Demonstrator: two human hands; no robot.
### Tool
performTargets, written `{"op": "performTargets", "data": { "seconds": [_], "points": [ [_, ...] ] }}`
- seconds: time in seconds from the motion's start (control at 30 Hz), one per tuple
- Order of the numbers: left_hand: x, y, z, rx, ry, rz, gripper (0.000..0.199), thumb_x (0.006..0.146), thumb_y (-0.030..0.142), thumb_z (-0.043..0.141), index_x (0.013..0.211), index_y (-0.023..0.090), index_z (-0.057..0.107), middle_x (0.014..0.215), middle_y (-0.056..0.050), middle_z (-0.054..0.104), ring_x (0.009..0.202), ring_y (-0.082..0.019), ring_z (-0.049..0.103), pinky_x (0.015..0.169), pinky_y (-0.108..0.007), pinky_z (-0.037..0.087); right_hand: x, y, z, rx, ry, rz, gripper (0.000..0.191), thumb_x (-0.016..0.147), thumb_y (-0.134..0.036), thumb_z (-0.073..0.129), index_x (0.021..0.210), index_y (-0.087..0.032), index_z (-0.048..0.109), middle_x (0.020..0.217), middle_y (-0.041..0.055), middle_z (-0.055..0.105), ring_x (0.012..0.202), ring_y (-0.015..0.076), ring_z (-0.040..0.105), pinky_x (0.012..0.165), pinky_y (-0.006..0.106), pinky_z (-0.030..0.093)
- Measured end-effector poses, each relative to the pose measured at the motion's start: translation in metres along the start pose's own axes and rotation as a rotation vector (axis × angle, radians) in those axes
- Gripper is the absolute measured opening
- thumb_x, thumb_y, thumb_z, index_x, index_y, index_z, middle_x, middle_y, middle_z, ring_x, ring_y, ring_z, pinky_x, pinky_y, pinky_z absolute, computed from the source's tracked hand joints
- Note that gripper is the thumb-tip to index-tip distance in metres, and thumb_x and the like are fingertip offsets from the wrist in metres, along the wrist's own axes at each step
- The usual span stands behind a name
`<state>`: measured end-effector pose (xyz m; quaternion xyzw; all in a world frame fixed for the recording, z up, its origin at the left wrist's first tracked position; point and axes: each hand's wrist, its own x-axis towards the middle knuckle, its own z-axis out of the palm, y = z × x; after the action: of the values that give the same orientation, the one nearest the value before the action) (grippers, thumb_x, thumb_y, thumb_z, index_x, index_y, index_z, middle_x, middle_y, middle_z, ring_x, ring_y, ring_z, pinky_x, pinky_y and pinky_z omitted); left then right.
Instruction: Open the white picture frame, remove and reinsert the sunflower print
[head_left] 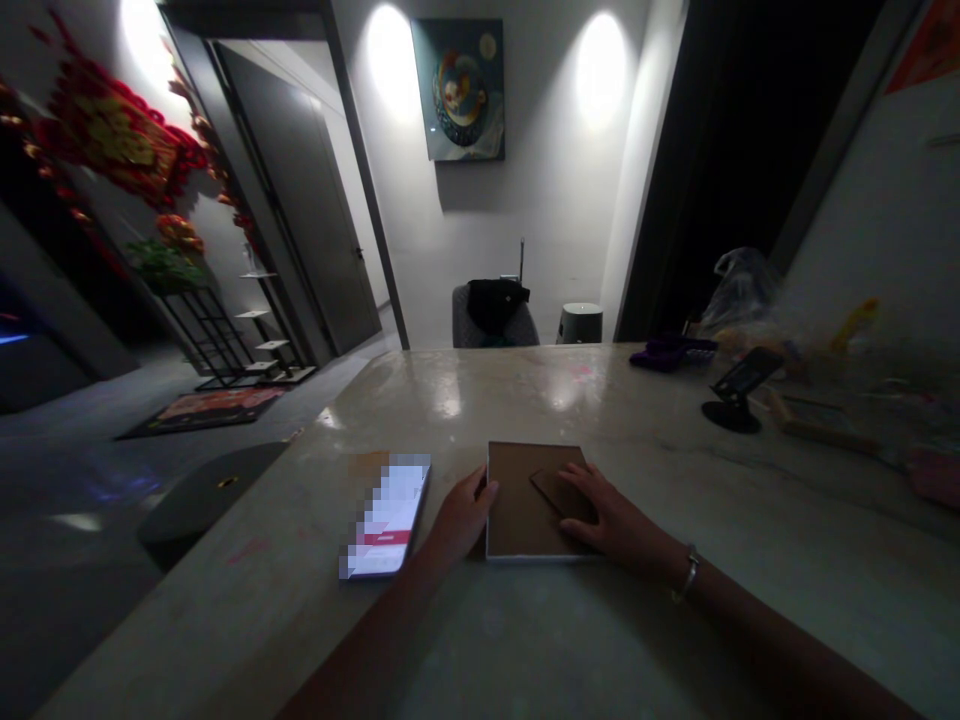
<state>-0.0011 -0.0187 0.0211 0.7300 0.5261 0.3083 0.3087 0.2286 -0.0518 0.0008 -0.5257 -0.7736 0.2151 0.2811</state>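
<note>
A flat brown rectangular pad (pixel 514 515) with a pale edge, perhaps a book or a shallow box, lies on the stone-look table (pixel 480 630) in front of me. My left hand (pixel 463 515) grips its left edge, thumb on top. Over its right part rests my right hand (pixel 600 508), fingers and thumb around a small thin brown piece (pixel 547 488) with a dark edge. The kind of that piece cannot be made out, and my palm hides part of it. Left of my left hand lies a phone (pixel 390 515) with a lit, partly blurred screen.
A black phone stand (pixel 735 395), a purple cloth item (pixel 671 352), a wooden frame (pixel 814 420) and a clear plastic bag (pixel 742 290) sit along the table's right side. Beyond the far edge stands a grey chair (pixel 461 320). A dark stool (pixel 202 495) is at the left.
</note>
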Motion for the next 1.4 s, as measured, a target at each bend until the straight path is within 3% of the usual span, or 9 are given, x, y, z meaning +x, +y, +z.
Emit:
{"op": "performTargets", "data": {
  "seconds": [0.47,0.8,0.9,1.0,1.13,1.27,1.4],
  "points": [
    [0.0,0.0,0.009,0.354,0.07,-0.046,0.043,0.076,0.018,0.038,0.118,0.01,0.044,0.12,-0.013,0.051,0.111,-0.02,0.044,0.096,-0.036,0.032,-0.002,-0.008,-0.004,-0.058,-0.032,0.014,0.06,0.072,-0.039,0.056,0.127,-0.022,0.037,0.136,0.0099,0.033,0.129,0.0282,0.016,0.102,0.05,0.023],
    [-0.004,-0.007,0.012,0.492,0.038,-0.019,0.042,0.077,0.022,0.033,0.116,0.011,0.043,0.124,-0.014,0.046,0.116,-0.023,0.039,0.098,-0.041,0.03,-0.005,-0.005,-0.001,-0.11,-0.013,-0.018,0.063,0.071,-0.038,0.057,0.128,-0.023,0.036,0.135,0.0101,0.035,0.127,0.0293,0.022,0.101,0.05,0.026],
    [-0.006,-0.007,0.013,0.501,0.023,-0.024,0.042,0.078,0.022,0.033,0.117,0.011,0.043,0.124,-0.015,0.045,0.117,-0.023,0.037,0.098,-0.04,0.028,-0.005,-0.003,-0.004,-0.098,0.005,-0.003,0.063,0.075,-0.04,0.052,0.131,-0.021,0.029,0.132,0.0115,0.038,0.124,0.0272,0.03,0.099,0.045,0.03],
    [-0.006,-0.007,0.012,0.45,0.017,-0.034,0.049,0.078,0.021,0.036,0.124,0.007,0.035,0.126,-0.017,0.041,0.118,-0.024,0.035,0.098,-0.039,0.028,-0.002,0.001,-0.009,-0.067,0.096,0.032,0.06,0.081,-0.035,0.042,0.134,-0.018,0.019,0.121,0.0132,0.05,0.109,0.0237,0.049,0.091,0.042,0.038],
    [-0.003,-0.001,0.002,0.3,0.101,0.101,0.066,0.078,0.015,0.037,0.135,0.021,0.006,0.108,-0.007,0.052,0.097,-0.016,0.049,0.086,-0.035,0.04,0.003,0.003,-0.016,-0.023,0.256,0.018,0.062,0.083,-0.026,0.034,0.136,-0.021,0.003,0.098,0.0077,0.061,0.086,0.0198,0.059,0.079,0.039,0.046],
    [-0.002,0.006,-0.01,0.301,0.227,0.413,0.072,0.08,0.015,0.04,0.134,0.031,-0.005,0.09,-0.002,0.052,0.084,-0.015,0.049,0.081,-0.037,0.041,0.004,0.004,-0.019,-0.049,0.399,-0.121,0.066,0.082,-0.022,0.034,0.136,-0.02,-0.002,0.087,0.0054,0.059,0.078,0.0178,0.058,0.075,0.035,0.047],
    [-0.002,0.002,-0.012,0.307,0.16,0.545,0.072,0.082,0.015,0.035,0.132,0.032,-0.013,0.082,0.001,0.049,0.074,-0.011,0.046,0.074,-0.03,0.043,0.003,0.009,-0.017,-0.12,0.408,-0.19,0.064,0.082,-0.02,0.034,0.136,-0.021,-0.002,0.085,0.0058,0.056,0.073,0.0173,0.056,0.071,0.033,0.047]
  ]
}}
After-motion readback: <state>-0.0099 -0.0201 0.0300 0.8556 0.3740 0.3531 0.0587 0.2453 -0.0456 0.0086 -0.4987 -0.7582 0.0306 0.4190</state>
